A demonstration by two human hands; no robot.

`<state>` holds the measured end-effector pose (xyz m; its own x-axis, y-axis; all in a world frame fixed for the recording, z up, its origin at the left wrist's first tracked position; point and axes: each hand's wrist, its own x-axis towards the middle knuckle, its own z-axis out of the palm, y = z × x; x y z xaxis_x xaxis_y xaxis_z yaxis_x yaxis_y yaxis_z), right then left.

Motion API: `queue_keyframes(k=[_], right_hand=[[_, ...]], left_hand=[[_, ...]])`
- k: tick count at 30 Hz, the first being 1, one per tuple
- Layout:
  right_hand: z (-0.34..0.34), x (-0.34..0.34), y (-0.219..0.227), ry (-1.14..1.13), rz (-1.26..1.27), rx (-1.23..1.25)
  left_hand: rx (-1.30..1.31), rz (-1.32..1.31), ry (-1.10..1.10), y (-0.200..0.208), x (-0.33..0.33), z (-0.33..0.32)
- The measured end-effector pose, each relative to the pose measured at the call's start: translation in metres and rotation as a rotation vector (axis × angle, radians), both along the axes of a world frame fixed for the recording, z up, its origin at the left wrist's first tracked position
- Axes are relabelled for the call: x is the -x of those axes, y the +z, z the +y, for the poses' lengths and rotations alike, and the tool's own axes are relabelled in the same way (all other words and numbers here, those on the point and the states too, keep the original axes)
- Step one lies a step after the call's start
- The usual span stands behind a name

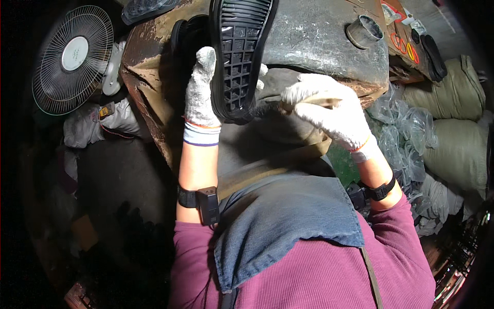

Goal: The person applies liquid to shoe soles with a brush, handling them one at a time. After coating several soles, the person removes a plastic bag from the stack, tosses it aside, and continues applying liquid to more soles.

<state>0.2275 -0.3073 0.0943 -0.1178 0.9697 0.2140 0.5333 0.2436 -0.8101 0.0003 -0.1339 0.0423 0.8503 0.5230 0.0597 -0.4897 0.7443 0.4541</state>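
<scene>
My left hand [202,85], in a white knit glove, grips a black rubber shoe sole [240,62] from its left side. The sole stands tilted up over the table's near edge, its grid of square hollows turned toward me. Some glove fingertips show past its right edge. My right hand [329,105], also gloved, is closed around a brush [320,99] with a pale wooden handle. The dark bristles point left, touching or very close to the sole's lower right edge; which of the two I cannot tell.
On the worn table [319,44] stands a small metal cup [365,32]. More dark soles [433,57] lie at the far right. A fan [74,59] stands to the left. Clear plastic bags [404,123] and stuffed sacks [455,144] are piled at the right.
</scene>
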Motion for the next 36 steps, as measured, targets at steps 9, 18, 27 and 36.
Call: queue_keyframes(k=[9,18,27,36], right_hand=[[0.029,0.033,0.011,-0.193,0.117,-0.022],[0.047,-0.046,-0.023,-0.579,0.249,-0.161],[0.070,-0.004,-0.007,-0.354,0.061,-0.169],[0.107,-0.055,0.002,-0.277,0.314,-0.375]], left_hand=[[-1.985,0.720,0.928,0.009,-0.006,-0.022],[-1.463,0.840,0.402,0.010,0.034,-0.105],[0.237,0.505,0.697,-0.009,0.269,-0.249],[0.147,0.078,1.949,-0.033,0.382,-0.436]])
